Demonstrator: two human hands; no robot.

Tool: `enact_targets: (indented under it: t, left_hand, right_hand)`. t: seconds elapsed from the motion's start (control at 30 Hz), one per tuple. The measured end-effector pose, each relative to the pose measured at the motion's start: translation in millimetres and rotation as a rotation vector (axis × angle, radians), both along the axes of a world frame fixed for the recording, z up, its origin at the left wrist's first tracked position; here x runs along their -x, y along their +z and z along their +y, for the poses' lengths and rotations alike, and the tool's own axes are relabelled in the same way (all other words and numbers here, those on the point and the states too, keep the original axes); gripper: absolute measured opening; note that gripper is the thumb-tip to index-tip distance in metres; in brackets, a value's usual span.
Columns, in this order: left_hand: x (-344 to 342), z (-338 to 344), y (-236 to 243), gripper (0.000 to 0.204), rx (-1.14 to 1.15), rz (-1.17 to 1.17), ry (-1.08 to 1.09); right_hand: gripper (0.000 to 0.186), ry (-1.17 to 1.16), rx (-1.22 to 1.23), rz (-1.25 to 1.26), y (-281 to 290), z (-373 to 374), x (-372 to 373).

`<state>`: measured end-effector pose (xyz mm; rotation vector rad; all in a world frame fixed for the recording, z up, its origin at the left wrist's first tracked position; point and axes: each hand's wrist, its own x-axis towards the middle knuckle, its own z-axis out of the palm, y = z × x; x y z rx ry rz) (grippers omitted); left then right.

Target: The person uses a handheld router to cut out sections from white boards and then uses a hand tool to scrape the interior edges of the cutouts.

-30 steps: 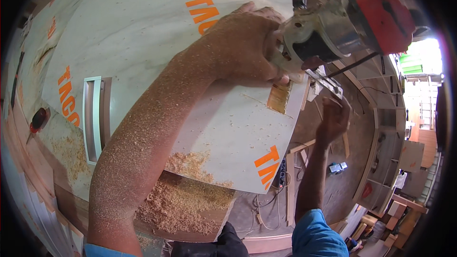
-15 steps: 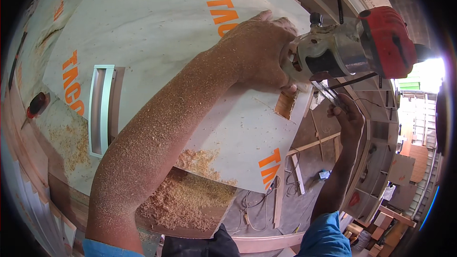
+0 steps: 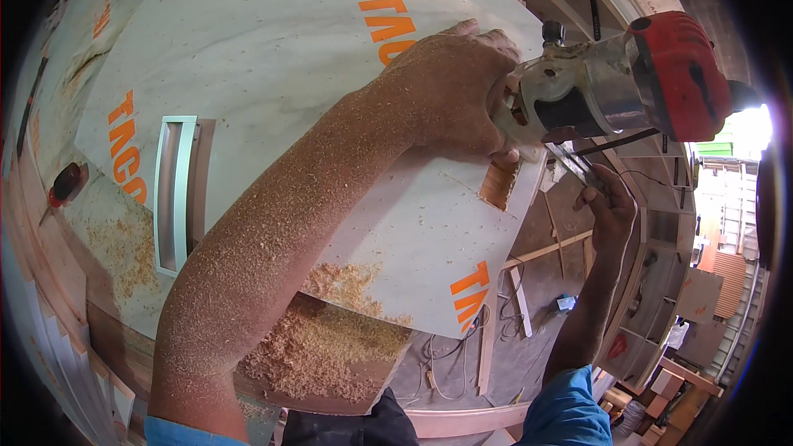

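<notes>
A trim router (image 3: 595, 99) with a red cap and metal body lies tilted on its side at the edge of a pale panel (image 3: 273, 58). My left hand (image 3: 471, 87), dusted with wood shavings, is closed around the router's base end. Its thumb tip rests near a rectangular recess (image 3: 500, 182) of bare wood cut into the panel. Below the router my right hand (image 3: 610, 202) grips a slim metal bar (image 3: 572, 163), its fingers closed around the lower end. The bar's upper end meets the underside of the router, and how it joins there is hidden.
A silver recessed handle (image 3: 175, 194) lies on the panel at left, and a red-and-black screwdriver (image 3: 64, 184) farther left. Shavings (image 3: 318, 355) cover a brown board near me. Wood strips (image 3: 487, 347) and cables lie on the floor; open cabinet frames (image 3: 652, 281) stand at right.
Both hands stay where they were on the router and the bar. The whole view has shifted very slightly, with the router's red end a touch farther right.
</notes>
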<state>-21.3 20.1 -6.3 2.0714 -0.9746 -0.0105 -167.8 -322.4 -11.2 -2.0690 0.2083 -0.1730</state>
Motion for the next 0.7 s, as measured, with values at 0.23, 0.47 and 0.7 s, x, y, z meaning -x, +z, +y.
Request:
enact_targets:
  t: [0.23,0.47,0.7]
  left_hand:
    - [1.1,-2.9,5.6,0.076,0.025,0.019,-0.037]
    - [-0.2,1.0,1.1,0.084,0.075,-0.130,-0.053]
    - [-2.3,-2.8,9.1,0.079,0.050,-0.002,-0.148]
  right_hand:
    - [0.043,-0.009,-0.011,-0.011,1.6,-4.4,4.4]
    - [0.060,0.034,-0.104,-0.108,-8.3,20.7,9.1]
    - [0.034,-0.195,-0.630,-0.266,-66.3,71.4,20.2]
